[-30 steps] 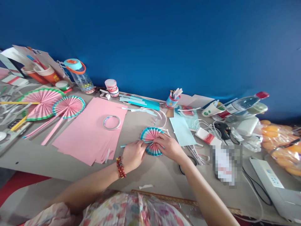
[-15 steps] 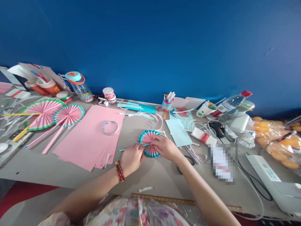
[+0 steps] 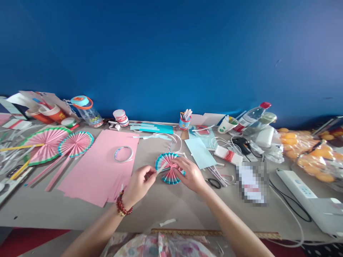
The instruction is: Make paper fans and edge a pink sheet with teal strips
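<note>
A small round pleated paper fan [image 3: 168,159], pink with a blue and white rim, lies on the table in front of me, with a gap on its left side. My right hand [image 3: 189,174] holds it from the right, fingertips resting on the pleats near the centre. To the left of the fan, my left hand [image 3: 141,184] pinches the end of a thin white strip [image 3: 161,167]. The strip's other end reaches over the fan's left edge; whether it is still attached there I cannot make out.
Pink paper sheets [image 3: 93,171] bearing a tape roll [image 3: 123,154] lie on the left, beyond them two finished-looking pleated fans [image 3: 76,143]. Light blue paper [image 3: 200,153], scissors [image 3: 214,183] and a power strip [image 3: 297,189] are on the right. Cups and bottles line the wall.
My left hand has drawn back from the fan to the left, and a white strip now shows at its fingertips. The right hand stays on the fan. The view has tilted slightly.
</note>
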Tool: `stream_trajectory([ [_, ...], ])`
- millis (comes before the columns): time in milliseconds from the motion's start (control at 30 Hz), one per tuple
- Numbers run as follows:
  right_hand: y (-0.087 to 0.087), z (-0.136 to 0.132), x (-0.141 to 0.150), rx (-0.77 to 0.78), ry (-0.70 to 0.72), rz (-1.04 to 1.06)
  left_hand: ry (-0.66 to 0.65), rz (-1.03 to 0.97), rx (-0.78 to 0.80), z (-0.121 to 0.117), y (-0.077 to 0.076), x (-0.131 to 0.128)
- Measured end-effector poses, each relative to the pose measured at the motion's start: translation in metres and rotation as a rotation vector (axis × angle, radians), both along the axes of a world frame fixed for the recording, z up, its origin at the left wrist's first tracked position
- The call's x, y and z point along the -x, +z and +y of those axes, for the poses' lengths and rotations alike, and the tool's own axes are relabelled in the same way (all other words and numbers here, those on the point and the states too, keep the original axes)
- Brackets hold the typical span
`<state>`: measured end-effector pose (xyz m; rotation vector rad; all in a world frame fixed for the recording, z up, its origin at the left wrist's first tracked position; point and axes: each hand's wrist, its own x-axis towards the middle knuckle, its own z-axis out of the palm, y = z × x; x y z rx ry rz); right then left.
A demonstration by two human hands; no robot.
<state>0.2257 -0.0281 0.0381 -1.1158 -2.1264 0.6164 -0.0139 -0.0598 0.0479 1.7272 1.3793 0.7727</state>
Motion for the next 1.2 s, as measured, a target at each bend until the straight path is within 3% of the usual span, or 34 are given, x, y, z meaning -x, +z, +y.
stream_trajectory([
  [133, 0.010, -0.020, 0.019, 0.378, -0.041, 0.455, -0.032, -0.171, 0.142, -0.006, 0.012, -0.008],
  [233, 0.009, -0.029, 0.031, 0.504, -0.024, 0.644, -0.067, -0.248, 0.186, -0.009, 0.013, -0.015],
  [400, 0.008, -0.039, 0.035, 0.476, -0.087, 0.718, -0.068, -0.333, 0.224, -0.014, 0.010, -0.020],
  [700, 0.024, -0.049, 0.032, 0.310, -0.255, 0.726, -0.007, -0.284, 0.102, -0.023, 0.011, -0.025],
  [867, 0.021, -0.055, 0.036, 0.402, -0.201, 0.662, 0.009, -0.277, 0.082, -0.025, 0.012, -0.026],
  [1033, 0.010, -0.054, 0.044, 0.560, -0.173, 0.828, -0.028, -0.287, 0.079, -0.026, 0.010, -0.026],
  [1200, 0.006, -0.054, 0.048, 0.516, -0.218, 0.942, -0.038, -0.298, 0.092, -0.026, 0.011, -0.026],
])
